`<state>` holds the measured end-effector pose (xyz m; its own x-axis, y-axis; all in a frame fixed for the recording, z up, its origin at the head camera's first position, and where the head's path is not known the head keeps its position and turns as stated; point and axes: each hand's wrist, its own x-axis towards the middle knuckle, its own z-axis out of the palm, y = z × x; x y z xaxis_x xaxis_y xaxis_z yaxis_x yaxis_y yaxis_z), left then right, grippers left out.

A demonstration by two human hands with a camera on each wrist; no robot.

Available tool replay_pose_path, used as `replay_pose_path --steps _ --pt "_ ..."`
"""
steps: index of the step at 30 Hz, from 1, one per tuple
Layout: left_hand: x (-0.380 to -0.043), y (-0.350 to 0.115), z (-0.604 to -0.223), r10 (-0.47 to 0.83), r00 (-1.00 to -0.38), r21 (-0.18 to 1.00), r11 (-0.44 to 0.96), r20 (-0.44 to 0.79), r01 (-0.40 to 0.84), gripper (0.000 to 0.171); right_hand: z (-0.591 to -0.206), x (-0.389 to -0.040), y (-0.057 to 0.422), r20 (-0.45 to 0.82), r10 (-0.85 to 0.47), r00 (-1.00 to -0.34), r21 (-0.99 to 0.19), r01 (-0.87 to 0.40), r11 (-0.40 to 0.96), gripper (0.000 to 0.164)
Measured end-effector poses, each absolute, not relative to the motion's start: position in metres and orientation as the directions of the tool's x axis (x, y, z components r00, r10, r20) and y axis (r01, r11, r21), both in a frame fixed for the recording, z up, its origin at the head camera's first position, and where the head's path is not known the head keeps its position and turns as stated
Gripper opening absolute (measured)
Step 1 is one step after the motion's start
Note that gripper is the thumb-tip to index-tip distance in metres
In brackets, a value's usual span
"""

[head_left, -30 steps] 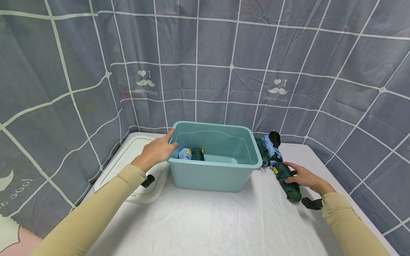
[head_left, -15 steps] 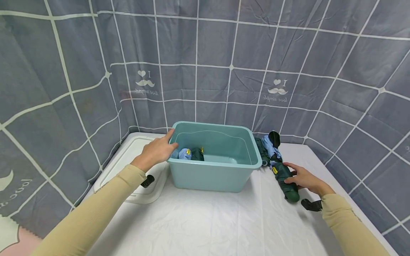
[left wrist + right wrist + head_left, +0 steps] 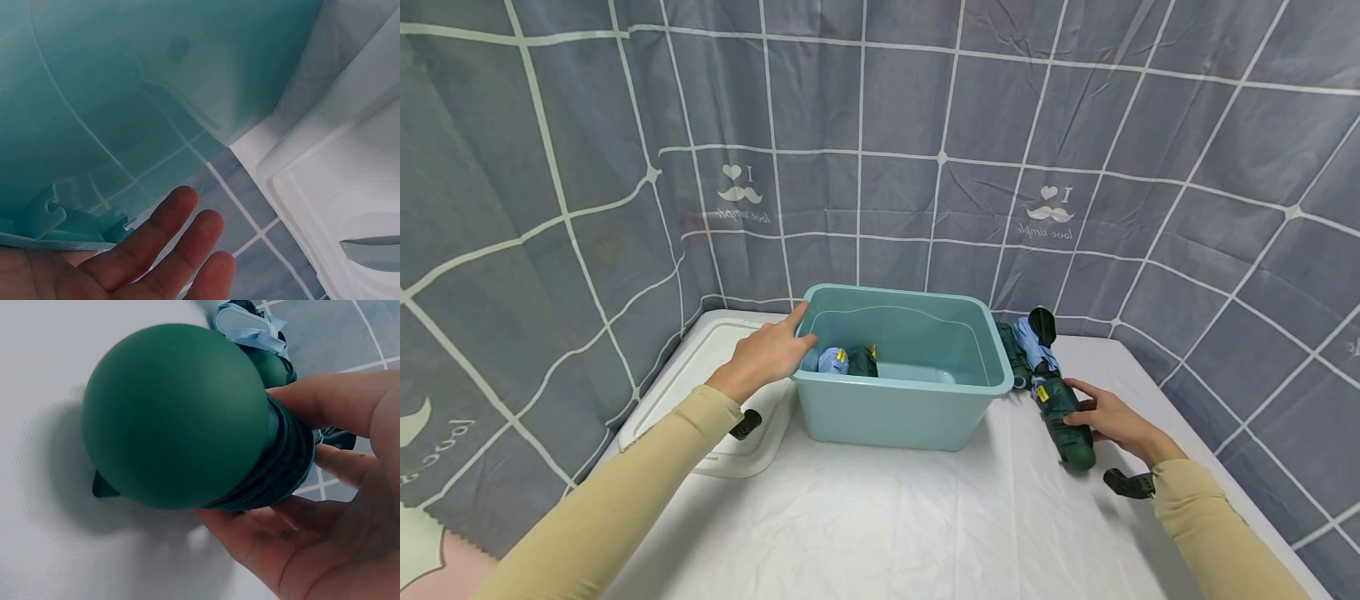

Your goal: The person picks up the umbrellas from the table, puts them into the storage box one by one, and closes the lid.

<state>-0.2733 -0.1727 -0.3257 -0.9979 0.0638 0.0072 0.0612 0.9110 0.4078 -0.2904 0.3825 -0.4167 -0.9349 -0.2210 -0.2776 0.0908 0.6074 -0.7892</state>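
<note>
My right hand point(image 3: 1120, 427) grips a dark green folded umbrella point(image 3: 1062, 421) on the right of the table. In the right wrist view, its rounded green end point(image 3: 175, 415) faces the camera, with thumb and fingers round the gathered cloth behind it. My left hand point(image 3: 767, 354) rests at the left rim of a teal plastic bin point(image 3: 895, 414), thumb over the rim. In the left wrist view, several fingers point(image 3: 187, 237) reach out fairly straight beside the bin wall point(image 3: 156, 112). Inside the bin, a light blue bundle point(image 3: 833, 361) and a dark green bundle point(image 3: 862, 362) lie at the left.
A light blue folded umbrella point(image 3: 1033, 342) with a black end and another dark green one point(image 3: 1015, 358) lie right of the bin. Under my left forearm is a white lid point(image 3: 718, 337). Grey checked curtain point(image 3: 895, 200) closes off the back and sides of the white-covered table point(image 3: 887, 517).
My right hand and the green umbrella's rounded end have shifted slightly left. The left hand and the bin have stayed in place.
</note>
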Motion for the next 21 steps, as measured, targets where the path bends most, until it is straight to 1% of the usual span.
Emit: replay_pose_path --steps 11,21 --pt "-0.273 -0.173 -0.325 0.068 -0.998 0.407 0.911 -0.002 0.062 0.074 -0.400 -0.287 0.382 -0.217 -0.245 -0.945 -0.813 0.036 0.581 0.089" --pt "-0.274 -0.174 -0.325 0.074 -0.997 0.408 0.911 -0.008 0.064 0.074 -0.382 -0.287 0.375 -0.172 -0.221 -0.960 -0.823 0.017 0.567 0.088"
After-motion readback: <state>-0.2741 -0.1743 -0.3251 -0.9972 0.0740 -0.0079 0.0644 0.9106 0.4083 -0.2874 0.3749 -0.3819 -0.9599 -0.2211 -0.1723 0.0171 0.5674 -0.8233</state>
